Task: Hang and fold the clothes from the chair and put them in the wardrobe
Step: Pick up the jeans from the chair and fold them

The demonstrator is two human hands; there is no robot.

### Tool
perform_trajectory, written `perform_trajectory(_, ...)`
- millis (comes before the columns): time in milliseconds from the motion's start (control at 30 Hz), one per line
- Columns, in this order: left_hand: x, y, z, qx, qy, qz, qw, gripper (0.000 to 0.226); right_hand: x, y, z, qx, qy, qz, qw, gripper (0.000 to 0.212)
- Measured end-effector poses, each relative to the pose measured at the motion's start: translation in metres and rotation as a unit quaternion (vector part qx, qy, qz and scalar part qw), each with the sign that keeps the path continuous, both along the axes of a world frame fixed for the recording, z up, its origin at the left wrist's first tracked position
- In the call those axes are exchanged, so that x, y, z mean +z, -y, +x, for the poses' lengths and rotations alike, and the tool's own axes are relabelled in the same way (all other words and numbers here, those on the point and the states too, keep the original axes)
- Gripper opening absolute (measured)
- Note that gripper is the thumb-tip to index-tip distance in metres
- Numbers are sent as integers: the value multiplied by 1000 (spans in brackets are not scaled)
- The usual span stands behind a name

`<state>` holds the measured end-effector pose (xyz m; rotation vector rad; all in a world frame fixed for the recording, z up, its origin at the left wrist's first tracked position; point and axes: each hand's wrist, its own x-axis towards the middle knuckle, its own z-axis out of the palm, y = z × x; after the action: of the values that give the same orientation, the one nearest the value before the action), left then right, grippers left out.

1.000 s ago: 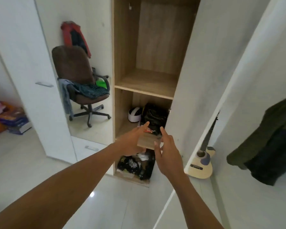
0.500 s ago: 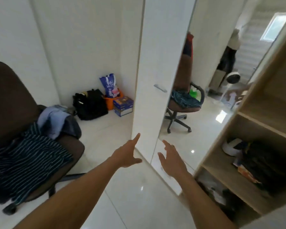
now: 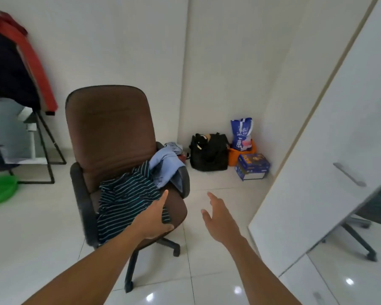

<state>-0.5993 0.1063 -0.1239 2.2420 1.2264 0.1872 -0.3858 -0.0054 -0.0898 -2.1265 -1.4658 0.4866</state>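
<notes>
While I reach out, my left hand (image 3: pixel 154 219) hovers over the chair (image 3: pixel 110 128) seat, fingers (image 3: pixel 164 195) straight; right hand (image 3: pixel 220 219) beside the chair, spread, empty; shirt (image 3: pixel 128 199) on the seat; blue garment (image 3: pixel 167 168) over an armrest.

This is a room in a home, most likely a bedroom. A tall white wardrobe door (image 3: pixel 328 150) with a slim metal bar handle (image 3: pixel 349 174) stands open at the right. A brown upholstered swivel chair (image 3: pixel 108 128) carries loose laundry: a dark striped shirt (image 3: pixel 125 201) and a pale blue garment (image 3: pixel 165 166). A red and navy jacket (image 3: pixel 31 62) hangs at the left above a green plastic basin (image 3: pixel 0 188). In the corner, on glossy white floor tiles (image 3: pixel 31 238), sit a black fabric bag (image 3: pixel 209 155), a blue printed sack (image 3: pixel 241 133) and blue cardboard boxes (image 3: pixel 253 166).
</notes>
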Motion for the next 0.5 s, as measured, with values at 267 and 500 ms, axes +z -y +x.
perform_trajectory(267,-46,-75,33,91,2,-70,993,122,-52,-123,51,104,-21,-55,993,58)
perform_trajectory(500,-102,-111,64,194,38,-160,967,127,-91,-215,86,196,-21,-119,973,59)
